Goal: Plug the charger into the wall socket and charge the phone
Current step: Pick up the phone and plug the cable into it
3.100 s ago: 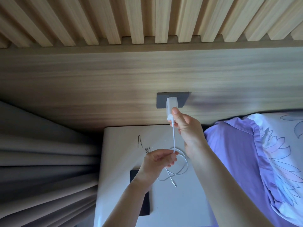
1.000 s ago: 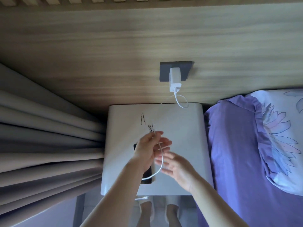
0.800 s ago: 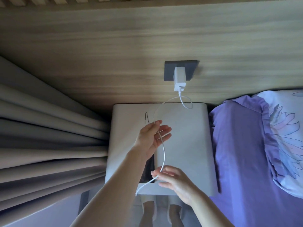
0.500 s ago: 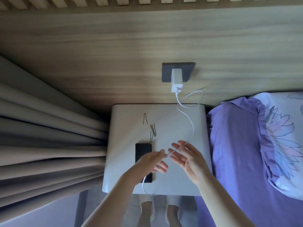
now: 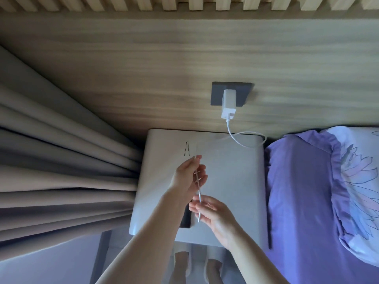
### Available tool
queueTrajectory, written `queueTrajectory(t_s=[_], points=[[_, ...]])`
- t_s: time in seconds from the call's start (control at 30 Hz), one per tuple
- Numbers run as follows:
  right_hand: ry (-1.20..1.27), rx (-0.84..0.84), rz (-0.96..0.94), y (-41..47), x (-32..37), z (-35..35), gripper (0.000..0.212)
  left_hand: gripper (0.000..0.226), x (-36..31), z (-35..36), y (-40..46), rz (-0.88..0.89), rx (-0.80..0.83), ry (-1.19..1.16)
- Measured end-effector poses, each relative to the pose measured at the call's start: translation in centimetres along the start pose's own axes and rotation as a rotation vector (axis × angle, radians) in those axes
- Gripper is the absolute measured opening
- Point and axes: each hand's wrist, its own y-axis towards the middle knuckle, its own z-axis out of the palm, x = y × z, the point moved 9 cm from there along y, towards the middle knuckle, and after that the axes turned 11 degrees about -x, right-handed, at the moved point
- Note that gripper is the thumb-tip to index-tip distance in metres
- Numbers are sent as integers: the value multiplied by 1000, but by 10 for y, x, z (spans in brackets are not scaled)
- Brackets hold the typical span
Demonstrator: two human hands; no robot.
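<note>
Fingers of the left hand [image 5: 189, 177] pinch the white cable [image 5: 244, 143] high up, while the right hand [image 5: 213, 212] closes lightly around the same cable near its free plug end, which pokes out just below the fingers. Between the two hands the cable runs taut and nearly vertical. Beyond the left hand it sweeps across the nightstand [image 5: 231, 181], loops near the back right corner and climbs to the charger [image 5: 228, 104], which sits plugged into the dark wall socket [image 5: 217, 95] on the wooden panel. The phone [image 5: 185, 219] lies flat on the nightstand's front edge, mostly hidden under the left forearm, just beside the right hand. So the wall half of the job looks done; what seems left is seating the cable's plug in the phone. A hairpin [image 5: 186, 148] lies further back.
</note>
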Motion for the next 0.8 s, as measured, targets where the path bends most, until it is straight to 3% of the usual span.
queueTrajectory(t_s=[0.07,0.2,0.3,0.37,0.5,0.6,0.7,0.8], points=[[143,-48,1,7,8,-4,15,19,1,2,4,25,-9,112],[439,-48,-17,21,39,-14,15,28,23,-11,2,127,6,722],[548,-97,4,33,49,-27,13,38,44,-30,-5,105,67,910],[583,-136,13,41,49,-33,12,32,45,-41,-6,155,78,1017],[455,-241,-4,52,42,-40,14,20,42,-58,-12,49,95,761],[-30,-403,-81,49,31,-43,32,18,34,-71,-9,-14,-27,469],[-483,-450,-400,29,41,-24,36,12,36,-79,-2,-150,-135,164],[-706,-332,-719,5,46,13,41,15,43,-72,-2,-281,-57,46]])
